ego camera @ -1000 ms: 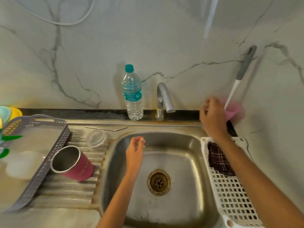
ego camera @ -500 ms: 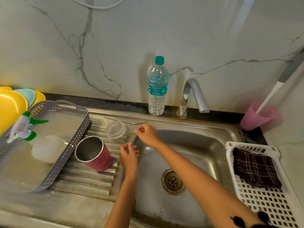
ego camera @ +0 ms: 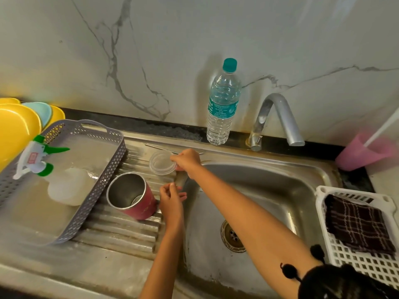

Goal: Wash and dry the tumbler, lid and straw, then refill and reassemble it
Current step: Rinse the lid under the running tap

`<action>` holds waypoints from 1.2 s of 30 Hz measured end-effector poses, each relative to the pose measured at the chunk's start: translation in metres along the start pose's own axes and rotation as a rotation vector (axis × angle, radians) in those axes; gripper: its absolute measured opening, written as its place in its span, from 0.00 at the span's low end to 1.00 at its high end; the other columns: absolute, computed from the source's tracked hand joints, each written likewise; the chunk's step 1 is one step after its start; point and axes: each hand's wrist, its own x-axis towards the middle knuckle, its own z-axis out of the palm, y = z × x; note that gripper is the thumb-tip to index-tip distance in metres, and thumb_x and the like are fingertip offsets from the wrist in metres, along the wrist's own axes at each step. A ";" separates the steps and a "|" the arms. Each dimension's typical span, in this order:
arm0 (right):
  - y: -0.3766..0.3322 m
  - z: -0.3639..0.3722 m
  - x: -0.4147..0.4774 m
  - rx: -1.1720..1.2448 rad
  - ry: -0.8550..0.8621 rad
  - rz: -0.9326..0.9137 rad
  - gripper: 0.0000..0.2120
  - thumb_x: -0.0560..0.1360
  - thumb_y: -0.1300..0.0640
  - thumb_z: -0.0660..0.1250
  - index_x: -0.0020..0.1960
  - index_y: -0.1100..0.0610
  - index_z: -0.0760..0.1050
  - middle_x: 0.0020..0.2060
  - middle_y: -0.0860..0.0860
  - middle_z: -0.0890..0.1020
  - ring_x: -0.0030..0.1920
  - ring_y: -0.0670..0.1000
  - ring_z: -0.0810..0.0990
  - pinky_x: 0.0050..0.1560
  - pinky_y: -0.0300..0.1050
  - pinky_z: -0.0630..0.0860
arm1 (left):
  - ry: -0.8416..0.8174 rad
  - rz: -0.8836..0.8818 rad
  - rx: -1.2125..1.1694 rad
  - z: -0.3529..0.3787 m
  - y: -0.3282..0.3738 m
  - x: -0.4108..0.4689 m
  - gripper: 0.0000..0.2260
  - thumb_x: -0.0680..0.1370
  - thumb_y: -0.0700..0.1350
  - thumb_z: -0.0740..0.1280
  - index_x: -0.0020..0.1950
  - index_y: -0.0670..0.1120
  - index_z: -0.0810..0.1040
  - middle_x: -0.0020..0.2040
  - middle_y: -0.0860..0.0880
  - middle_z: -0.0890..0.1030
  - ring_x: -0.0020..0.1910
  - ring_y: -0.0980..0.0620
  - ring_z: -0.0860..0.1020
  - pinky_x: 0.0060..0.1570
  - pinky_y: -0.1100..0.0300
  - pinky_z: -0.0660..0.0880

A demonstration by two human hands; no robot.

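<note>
- The right hand (ego camera: 186, 161) is reaching across the sink (ego camera: 302, 184), seemingly pinching the clear lid (ego camera: 160, 166) at its right rim.
- The lid is lying on the ribbed drainboard (ego camera: 121, 231), with the straw (ego camera: 157, 147) just behind it and the tumbler (ego camera: 131, 196) tipped on its side nearby.
- The left hand (ego camera: 171, 200) is hovering loosely curled and holding nothing, just beside the tumbler.
- Wet plastic is probably going to be slippery, so a firm rim pinch and a level lift are looking wise.

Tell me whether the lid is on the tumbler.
No: the tumbler is open-mouthed, and the lid lies apart from it on the drainboard, at the right hand.
</note>
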 end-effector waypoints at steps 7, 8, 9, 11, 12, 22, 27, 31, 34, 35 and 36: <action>0.020 -0.072 -0.047 0.181 0.057 0.000 0.05 0.72 0.60 0.72 0.46 0.62 0.81 0.34 0.54 0.81 0.32 0.47 0.79 0.39 0.40 0.81 | -0.053 -0.164 -0.251 0.020 -0.001 -0.016 0.19 0.84 0.54 0.52 0.55 0.41 0.75 0.47 0.42 0.80 0.44 0.47 0.80 0.44 0.58 0.77; 0.026 -0.086 -0.056 0.201 0.059 0.007 0.07 0.72 0.60 0.72 0.48 0.62 0.81 0.35 0.54 0.81 0.32 0.47 0.79 0.38 0.39 0.81 | -0.076 -0.205 -0.300 0.025 -0.003 -0.018 0.20 0.84 0.55 0.53 0.55 0.40 0.75 0.48 0.42 0.79 0.44 0.47 0.80 0.45 0.58 0.77; 0.033 -0.099 -0.065 0.212 0.064 0.017 0.07 0.72 0.60 0.72 0.48 0.62 0.81 0.36 0.54 0.82 0.33 0.47 0.80 0.38 0.38 0.81 | -0.101 -0.245 -0.346 0.030 -0.007 -0.021 0.20 0.84 0.56 0.53 0.54 0.41 0.75 0.48 0.41 0.79 0.45 0.48 0.79 0.46 0.58 0.77; 0.047 -0.123 -0.080 0.207 0.092 0.032 0.05 0.72 0.59 0.73 0.46 0.59 0.81 0.38 0.55 0.83 0.35 0.47 0.82 0.38 0.38 0.81 | -0.164 -0.337 -0.433 0.042 -0.013 -0.029 0.22 0.83 0.58 0.55 0.58 0.40 0.75 0.52 0.41 0.77 0.50 0.47 0.79 0.49 0.55 0.76; 0.055 -0.134 -0.086 0.188 0.113 0.031 0.04 0.72 0.58 0.74 0.45 0.58 0.81 0.39 0.56 0.84 0.36 0.48 0.83 0.39 0.39 0.82 | -0.211 -0.392 -0.466 0.049 -0.016 -0.034 0.25 0.82 0.60 0.55 0.62 0.40 0.74 0.55 0.41 0.78 0.54 0.45 0.78 0.51 0.53 0.76; 0.099 -0.186 -0.111 0.001 0.191 0.000 0.10 0.68 0.51 0.76 0.46 0.55 0.82 0.38 0.50 0.85 0.37 0.48 0.85 0.47 0.48 0.83 | -0.595 -0.604 -0.656 0.098 -0.025 -0.077 0.33 0.79 0.67 0.51 0.68 0.43 0.74 0.64 0.36 0.78 0.65 0.36 0.75 0.58 0.36 0.75; 0.090 -0.201 -0.100 -0.184 0.310 -0.179 0.15 0.73 0.47 0.71 0.54 0.55 0.80 0.39 0.47 0.84 0.39 0.44 0.83 0.44 0.38 0.78 | -0.567 -0.605 -0.654 0.108 -0.014 -0.072 0.30 0.80 0.63 0.56 0.68 0.40 0.73 0.63 0.33 0.77 0.62 0.35 0.77 0.61 0.37 0.73; 0.070 -0.210 -0.066 -0.169 0.473 -0.389 0.18 0.76 0.57 0.69 0.64 0.61 0.75 0.52 0.54 0.80 0.46 0.48 0.79 0.49 0.40 0.77 | -0.546 -0.628 -0.618 0.111 -0.010 -0.069 0.28 0.80 0.60 0.59 0.69 0.40 0.72 0.60 0.33 0.79 0.58 0.34 0.79 0.53 0.43 0.80; 0.068 -0.202 -0.044 -0.204 0.509 -0.407 0.14 0.77 0.57 0.67 0.59 0.65 0.78 0.52 0.58 0.79 0.47 0.50 0.79 0.46 0.40 0.76 | -0.544 -0.635 -0.603 0.113 -0.011 -0.068 0.26 0.80 0.60 0.59 0.67 0.40 0.73 0.56 0.34 0.80 0.56 0.35 0.81 0.48 0.45 0.82; 0.070 -0.199 -0.038 -0.207 0.524 -0.406 0.14 0.78 0.57 0.66 0.59 0.65 0.78 0.52 0.58 0.79 0.47 0.51 0.79 0.45 0.38 0.75 | -0.542 -0.641 -0.598 0.114 -0.013 -0.067 0.26 0.80 0.60 0.60 0.66 0.40 0.74 0.55 0.35 0.81 0.55 0.35 0.81 0.47 0.46 0.82; 0.071 -0.195 -0.035 -0.217 0.532 -0.415 0.14 0.79 0.57 0.65 0.59 0.64 0.78 0.51 0.58 0.79 0.47 0.51 0.79 0.44 0.37 0.74 | -0.539 -0.648 -0.590 0.116 -0.014 -0.066 0.25 0.80 0.60 0.60 0.64 0.40 0.74 0.54 0.35 0.81 0.55 0.35 0.81 0.46 0.47 0.82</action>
